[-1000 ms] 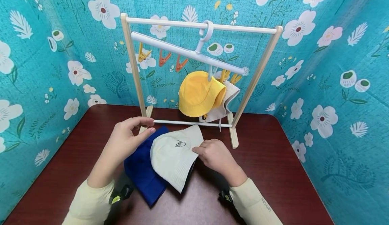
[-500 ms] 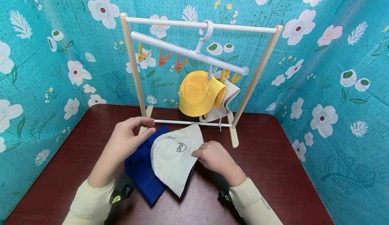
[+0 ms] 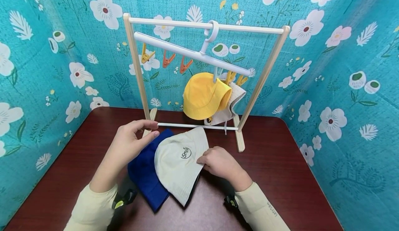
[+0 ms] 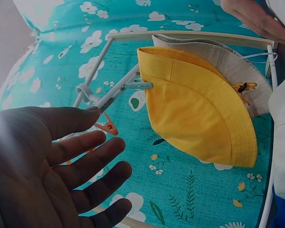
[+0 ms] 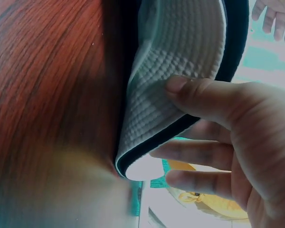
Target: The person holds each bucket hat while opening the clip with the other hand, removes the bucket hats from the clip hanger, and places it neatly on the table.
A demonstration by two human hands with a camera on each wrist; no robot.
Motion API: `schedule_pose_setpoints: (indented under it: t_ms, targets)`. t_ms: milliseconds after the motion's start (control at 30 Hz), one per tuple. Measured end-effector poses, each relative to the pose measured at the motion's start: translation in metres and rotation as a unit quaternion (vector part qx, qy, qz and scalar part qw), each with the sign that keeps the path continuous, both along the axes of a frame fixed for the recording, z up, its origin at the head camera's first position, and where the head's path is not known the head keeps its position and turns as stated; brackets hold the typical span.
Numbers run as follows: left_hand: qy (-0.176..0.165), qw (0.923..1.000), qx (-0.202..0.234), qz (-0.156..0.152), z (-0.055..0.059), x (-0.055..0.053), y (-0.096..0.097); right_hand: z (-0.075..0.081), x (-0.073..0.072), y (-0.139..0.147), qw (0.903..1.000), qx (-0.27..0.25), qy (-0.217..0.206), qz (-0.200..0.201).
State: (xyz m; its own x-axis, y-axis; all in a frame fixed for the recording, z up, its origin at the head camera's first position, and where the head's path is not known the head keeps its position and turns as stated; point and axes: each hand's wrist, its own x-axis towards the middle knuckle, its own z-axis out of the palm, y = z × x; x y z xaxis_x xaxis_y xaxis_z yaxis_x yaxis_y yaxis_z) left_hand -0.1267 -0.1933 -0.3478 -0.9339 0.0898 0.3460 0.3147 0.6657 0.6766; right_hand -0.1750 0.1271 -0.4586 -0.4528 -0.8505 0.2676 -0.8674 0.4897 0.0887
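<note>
A cream bucket hat with a "Smile" print lies over a navy blue hat on the table. My right hand pinches the cream hat's brim at its right side. In the right wrist view, the thumb presses on the stitched brim, which has a dark edge, and the other fingers are behind it. To the left, my left hand hovers with relaxed, parted fingers and holds nothing. The left wrist view shows this hand's spread fingers near the hanging yellow hat, not touching it.
A wooden rack stands at the back of the table. From its top bar hangs a tilted white hanger, with a yellow hat and a grey-beige hat clipped low on the right. Orange clips and a yellow clip hang at its left.
The cream hat has turned slightly, its print now facing up more fully, and its lower brim tip has shifted toward me. My right hand moved slightly nearer with it. My left hand stayed still.
</note>
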Motion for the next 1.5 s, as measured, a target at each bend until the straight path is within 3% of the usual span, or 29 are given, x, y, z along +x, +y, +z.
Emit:
schedule_pose_setpoints:
  t_ms: [433, 1000, 1233, 1500]
  targets:
    - [-0.003, 1.0, -0.003, 0.002, 0.003, 0.001, 0.001, -0.007, 0.003, -0.002, 0.9982, 0.037, -0.042, -0.021]
    - [-0.012, 0.9999, -0.006, 0.004, 0.005, 0.002, 0.002, -0.003, 0.006, -0.001, 0.9934, 0.058, -0.094, -0.031]
    - [-0.007, 0.9998, -0.016, 0.004, 0.004, 0.002, 0.001, -0.003, 0.009, 0.0, 0.9929, 0.068, -0.095, -0.024]
    - [-0.01, 0.9999, -0.011, 0.004, 0.004, 0.001, 0.001, 0.0, 0.018, -0.002, 0.9913, 0.088, -0.085, -0.047]
